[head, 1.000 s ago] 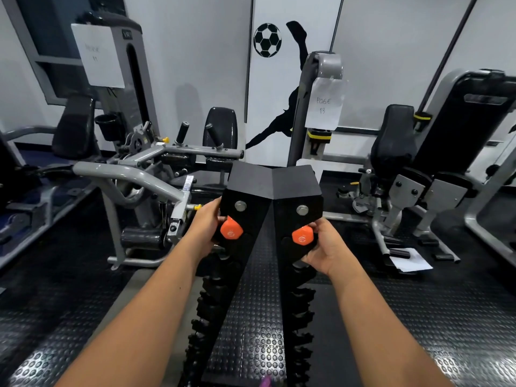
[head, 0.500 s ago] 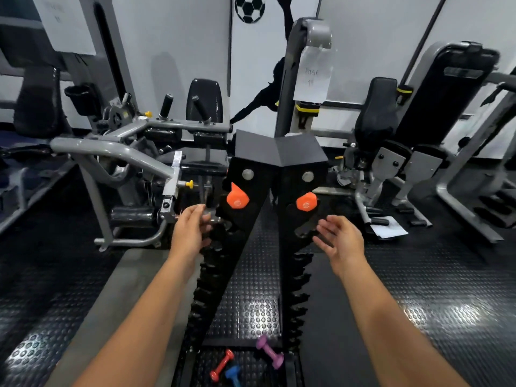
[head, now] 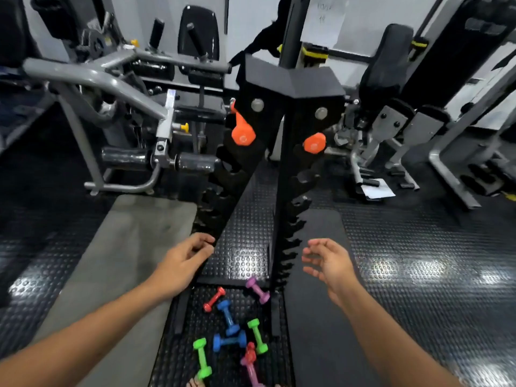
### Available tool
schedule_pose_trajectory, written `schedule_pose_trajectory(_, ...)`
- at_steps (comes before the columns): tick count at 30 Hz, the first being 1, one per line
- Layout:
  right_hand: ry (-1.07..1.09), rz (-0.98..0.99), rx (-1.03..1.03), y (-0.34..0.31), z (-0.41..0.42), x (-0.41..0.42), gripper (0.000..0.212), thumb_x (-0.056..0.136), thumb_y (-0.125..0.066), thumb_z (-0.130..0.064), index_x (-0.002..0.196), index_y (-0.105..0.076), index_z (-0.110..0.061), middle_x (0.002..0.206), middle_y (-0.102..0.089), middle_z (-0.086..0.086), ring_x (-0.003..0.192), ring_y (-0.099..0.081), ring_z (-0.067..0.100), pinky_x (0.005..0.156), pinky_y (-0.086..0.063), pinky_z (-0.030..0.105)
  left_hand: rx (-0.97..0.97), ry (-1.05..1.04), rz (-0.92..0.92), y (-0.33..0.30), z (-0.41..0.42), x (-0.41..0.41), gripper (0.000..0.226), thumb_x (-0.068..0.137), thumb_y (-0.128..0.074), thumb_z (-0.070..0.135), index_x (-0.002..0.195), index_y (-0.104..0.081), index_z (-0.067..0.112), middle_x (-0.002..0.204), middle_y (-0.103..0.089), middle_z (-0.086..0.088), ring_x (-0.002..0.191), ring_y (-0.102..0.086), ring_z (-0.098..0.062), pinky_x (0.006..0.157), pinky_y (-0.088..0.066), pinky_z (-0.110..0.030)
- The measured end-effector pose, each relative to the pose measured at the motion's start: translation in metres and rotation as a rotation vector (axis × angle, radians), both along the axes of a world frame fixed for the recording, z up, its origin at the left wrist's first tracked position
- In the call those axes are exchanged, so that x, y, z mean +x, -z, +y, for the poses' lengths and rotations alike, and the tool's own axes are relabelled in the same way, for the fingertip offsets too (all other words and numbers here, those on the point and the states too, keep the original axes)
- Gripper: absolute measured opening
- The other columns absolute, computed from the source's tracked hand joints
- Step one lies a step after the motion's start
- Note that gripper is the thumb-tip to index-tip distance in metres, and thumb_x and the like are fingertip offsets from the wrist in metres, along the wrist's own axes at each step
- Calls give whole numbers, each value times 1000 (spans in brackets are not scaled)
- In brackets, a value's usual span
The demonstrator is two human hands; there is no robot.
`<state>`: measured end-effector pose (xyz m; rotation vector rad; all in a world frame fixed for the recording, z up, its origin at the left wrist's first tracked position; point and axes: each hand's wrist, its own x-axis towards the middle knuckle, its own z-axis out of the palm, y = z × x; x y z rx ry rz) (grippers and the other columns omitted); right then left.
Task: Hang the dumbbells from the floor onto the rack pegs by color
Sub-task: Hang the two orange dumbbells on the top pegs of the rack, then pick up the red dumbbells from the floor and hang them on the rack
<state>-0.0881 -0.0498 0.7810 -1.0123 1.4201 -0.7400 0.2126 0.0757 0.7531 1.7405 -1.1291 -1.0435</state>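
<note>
A: How many views?
B: One. Head-worn wide-angle, so no overlap with anything else.
A: Facing?
B: Forward and tilted down, straight at the rack [head: 282, 152], which runs up the frame centre. Its base is near the bottom edge, its top in the upper third.
A: How close?
B: Close. Both forearms come in from the bottom corners, left hand [head: 183, 259] and right hand [head: 328, 262] on either side of the rack's lower half. The floor [head: 418, 247] right below the camera fills the lower frame.
A: Background?
B: Gym machines [head: 117, 88] behind the rack, bent by the lens toward the edges.
</note>
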Motion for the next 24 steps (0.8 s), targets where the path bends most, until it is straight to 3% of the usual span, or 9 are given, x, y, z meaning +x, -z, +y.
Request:
schedule_pose_trajectory(4,-169,52,100,27,21,-7,15,96,-56,-4,94,-67,-14,86,-71,7,78,-66,20,66,-54,33,80,191,-103,26,34,-47,22,100,-60,27,122,-61,28,109,-67,5,97,-63,-5,77,-47,-11)
schedule_pose_trajectory(7,-302,54,151,42,26,-17,16,97,-52,0,94,-64,-11,78,-73,2,67,-65,14,57,-51,27,101,158,-112,34,35,-76,24,100,-61,23,124,-60,23,107,-67,2,95,-64,-13,76,-51,-15)
schedule_pose_trajectory(9,-355,50,165,55,26,-30,15,98,-52,1,93,-62,-9,70,-73,-3,65,-61,16,57,-46,27,129,120,-135,42,33,-96,22,100,-61,25,121,-59,28,103,-67,7,90,-65,-7,77,-50,-19)
schedule_pose_trajectory(12,-399,65,198,80,24,-59,16,97,-55,-3,90,-64,-13,81,-68,8,73,-56,21,59,-45,30,182,53,-118,59,33,-132,19,100,-61,26,117,-58,31,100,-66,11,86,-64,0,75,-44,-10)
schedule_pose_trajectory(14,-451,86,223,100,22,-81,17,98,-54,-6,88,-65,-15,84,-69,8,70,-58,19,62,-46,33,222,-6,-106,71,35,-157,18,99,-62,26,115,-57,33,101,-65,10,89,-65,-10,80,-46,-18)
schedule_pose_trajectory(18,-580,138,267,131,14,-126,17,97,-55,-7,89,-67,-17,82,-71,4,70,-59,17,69,-48,35,271,-121,-44,90,42,-200,22,98,-63,24,108,-57,43,98,-66,7,78,-61,-1,79,-47,-23)
schedule_pose_trajectory(24,-651,220,319,160,15,-188,12,97,-58,-7,93,-69,-10,79,-71,3,70,-61,15,67,-48,34,394,-170,69,124,72,-240,17,91,-66,37,108,-64,41,97,-66,4,75,-60,-6,70,-50,-33)
